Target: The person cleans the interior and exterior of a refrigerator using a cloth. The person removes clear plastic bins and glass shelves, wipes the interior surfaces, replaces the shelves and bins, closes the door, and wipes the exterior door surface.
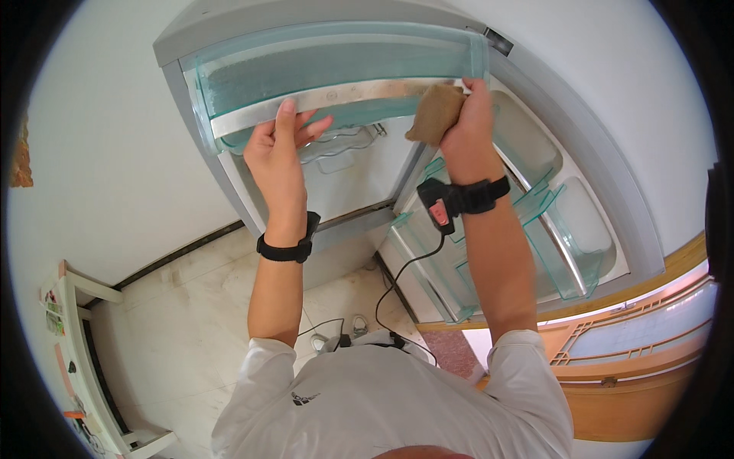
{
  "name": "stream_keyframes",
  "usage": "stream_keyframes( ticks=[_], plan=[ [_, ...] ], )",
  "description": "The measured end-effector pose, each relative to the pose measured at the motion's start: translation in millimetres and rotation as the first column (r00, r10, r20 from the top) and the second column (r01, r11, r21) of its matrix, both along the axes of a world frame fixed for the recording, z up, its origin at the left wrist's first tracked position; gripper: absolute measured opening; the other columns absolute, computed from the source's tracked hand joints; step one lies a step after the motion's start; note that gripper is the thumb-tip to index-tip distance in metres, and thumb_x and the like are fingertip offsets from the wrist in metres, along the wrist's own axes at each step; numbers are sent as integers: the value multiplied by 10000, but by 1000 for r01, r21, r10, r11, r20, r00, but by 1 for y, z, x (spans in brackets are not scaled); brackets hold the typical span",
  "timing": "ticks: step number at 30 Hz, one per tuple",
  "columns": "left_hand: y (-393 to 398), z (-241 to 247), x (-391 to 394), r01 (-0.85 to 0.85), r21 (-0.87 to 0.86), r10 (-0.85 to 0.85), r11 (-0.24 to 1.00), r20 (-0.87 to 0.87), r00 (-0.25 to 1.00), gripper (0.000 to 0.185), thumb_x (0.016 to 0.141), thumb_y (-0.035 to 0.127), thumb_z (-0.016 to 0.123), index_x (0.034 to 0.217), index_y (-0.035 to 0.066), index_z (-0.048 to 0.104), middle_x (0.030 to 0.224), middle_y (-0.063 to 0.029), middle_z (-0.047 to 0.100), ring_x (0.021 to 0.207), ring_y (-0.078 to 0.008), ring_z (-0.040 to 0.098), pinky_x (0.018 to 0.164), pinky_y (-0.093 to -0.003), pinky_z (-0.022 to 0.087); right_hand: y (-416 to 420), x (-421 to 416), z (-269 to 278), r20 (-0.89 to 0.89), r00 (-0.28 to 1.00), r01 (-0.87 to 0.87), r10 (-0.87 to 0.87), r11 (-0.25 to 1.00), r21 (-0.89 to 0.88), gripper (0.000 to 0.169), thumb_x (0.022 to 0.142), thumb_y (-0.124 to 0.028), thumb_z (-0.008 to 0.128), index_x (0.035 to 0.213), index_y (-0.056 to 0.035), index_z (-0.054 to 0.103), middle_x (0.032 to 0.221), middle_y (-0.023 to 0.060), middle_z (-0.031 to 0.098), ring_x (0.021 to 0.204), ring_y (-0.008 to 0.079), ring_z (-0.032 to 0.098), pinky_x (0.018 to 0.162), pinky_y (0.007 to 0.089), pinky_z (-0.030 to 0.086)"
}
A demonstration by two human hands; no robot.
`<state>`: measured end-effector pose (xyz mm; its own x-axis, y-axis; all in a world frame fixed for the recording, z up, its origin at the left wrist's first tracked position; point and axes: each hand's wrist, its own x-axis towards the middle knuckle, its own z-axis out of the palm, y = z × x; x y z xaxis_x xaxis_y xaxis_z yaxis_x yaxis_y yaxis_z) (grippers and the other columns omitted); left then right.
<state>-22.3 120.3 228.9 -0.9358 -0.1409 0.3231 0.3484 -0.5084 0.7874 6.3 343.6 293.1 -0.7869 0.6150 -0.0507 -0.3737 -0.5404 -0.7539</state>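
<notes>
Before me, a translucent green plastic refrigerator bin [344, 60] with a silver front strip [367, 92] sits at the top of the open refrigerator. My left hand [279, 143] grips the strip toward its left end, thumb over the front and fingers spread beneath. In my right hand [471, 123] is a folded brown cloth [437, 115], held close to the strip's right end. The fingertips of that hand reach the bin's right corner, and the cloth hides part of the strip. Each wrist carries a black strap.
The refrigerator door [619, 172] stands open on the right, with green door shelves [539, 201]. A wavy rack [344, 143] shows inside the refrigerator. From the right wrist device [444, 201] a black cable [383, 298] hangs. A white table [86, 344] stands at lower left.
</notes>
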Motion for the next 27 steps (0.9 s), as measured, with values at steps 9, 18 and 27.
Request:
stream_keyframes(
  ticks=[9,18,27],
  plan=[
    [-6,0,-13,25,-56,-28,998,-57,998,431,1017,328,660,1069,-96,602,1050,-214,721,916,-316,762,798,-345,594,-11,-25,-19,-129,974,198,-187,977,80,360,893,-221,598,1185,-36,500,1093,99,577,966,266,591,807,452,518],
    [-38,-14,-23,129,-162,-122,978,49,991,412,1039,329,608,1113,-75,577,1191,-231,684,1048,-345,728,927,-381,558,-15,-27,-29,86,993,89,-84,995,-53,277,840,-244,642,1032,-55,580,954,105,596,852,300,600,738,507,496],
    [-29,31,23,369,-131,-367,920,41,929,326,1097,263,445,1261,-1,546,1326,-157,654,1264,-301,616,1059,-592,465,58,-1,-8,-305,902,-215,305,931,295,300,915,-361,614,954,-70,678,923,78,724,865,230,691,802,361,563]
  ],
)
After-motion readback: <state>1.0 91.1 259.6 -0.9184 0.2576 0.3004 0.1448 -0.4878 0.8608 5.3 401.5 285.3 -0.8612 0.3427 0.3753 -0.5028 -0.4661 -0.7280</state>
